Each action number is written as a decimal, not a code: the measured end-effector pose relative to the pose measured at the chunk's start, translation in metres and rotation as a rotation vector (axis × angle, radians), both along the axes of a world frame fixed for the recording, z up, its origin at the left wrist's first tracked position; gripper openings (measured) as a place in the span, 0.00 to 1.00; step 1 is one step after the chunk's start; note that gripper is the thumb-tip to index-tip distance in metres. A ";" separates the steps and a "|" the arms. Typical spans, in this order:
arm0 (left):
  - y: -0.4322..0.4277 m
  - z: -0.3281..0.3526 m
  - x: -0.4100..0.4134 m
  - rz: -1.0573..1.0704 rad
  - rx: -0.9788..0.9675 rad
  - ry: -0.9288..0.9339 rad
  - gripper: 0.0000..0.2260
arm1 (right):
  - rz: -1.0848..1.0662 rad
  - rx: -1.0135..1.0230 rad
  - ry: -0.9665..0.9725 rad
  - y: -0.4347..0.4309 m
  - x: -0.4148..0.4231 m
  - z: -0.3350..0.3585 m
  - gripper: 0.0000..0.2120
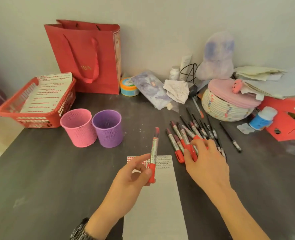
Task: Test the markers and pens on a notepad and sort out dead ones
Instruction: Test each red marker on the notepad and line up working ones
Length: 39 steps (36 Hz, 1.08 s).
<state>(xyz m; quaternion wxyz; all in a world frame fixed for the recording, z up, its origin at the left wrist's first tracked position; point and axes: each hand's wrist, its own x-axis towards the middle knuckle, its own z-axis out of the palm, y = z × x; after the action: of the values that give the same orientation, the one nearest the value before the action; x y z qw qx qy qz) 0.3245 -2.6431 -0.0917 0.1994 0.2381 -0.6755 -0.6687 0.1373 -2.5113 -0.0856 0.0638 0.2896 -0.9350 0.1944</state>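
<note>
My left hand (131, 174) grips a capped red marker (154, 151), held nearly upright above the notepad's top edge. The notepad (160, 196) is a long white sheet lying on the dark table, with red and black scribbles along its top. My right hand (205, 161) rests, fingers curled, on a pile of red markers and black pens (191, 132) to the right of the pad; whether it grips one I cannot tell. A pink cup (78, 127) and a purple cup (107, 128) stand empty left of the pile.
A red basket (34, 101) with scribbled papers sits at the far left, and a red gift bag (87, 56) stands against the wall. At the right stand a woven basket with a pink lid (228, 104), a paper stack, a red box (288, 118) and a blue bottle.
</note>
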 end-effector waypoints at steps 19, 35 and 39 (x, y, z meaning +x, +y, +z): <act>0.046 -0.003 0.035 -0.291 -0.357 -0.314 0.13 | 0.208 -0.923 -0.877 0.036 0.122 -0.025 0.12; 0.063 -0.009 0.019 -0.289 -0.625 -0.384 0.27 | 0.097 -1.075 -0.952 0.042 0.119 -0.038 0.17; 0.059 -0.011 0.021 -0.259 -0.781 -0.354 0.22 | 0.102 -1.361 -1.222 0.034 0.118 -0.028 0.07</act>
<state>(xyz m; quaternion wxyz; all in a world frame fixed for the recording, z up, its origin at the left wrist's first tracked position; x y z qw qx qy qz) 0.3452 -2.5845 -0.1026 0.0704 0.1691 -0.9253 -0.3321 0.2555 -2.4772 -0.1136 -0.2937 0.0774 -0.4761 0.8253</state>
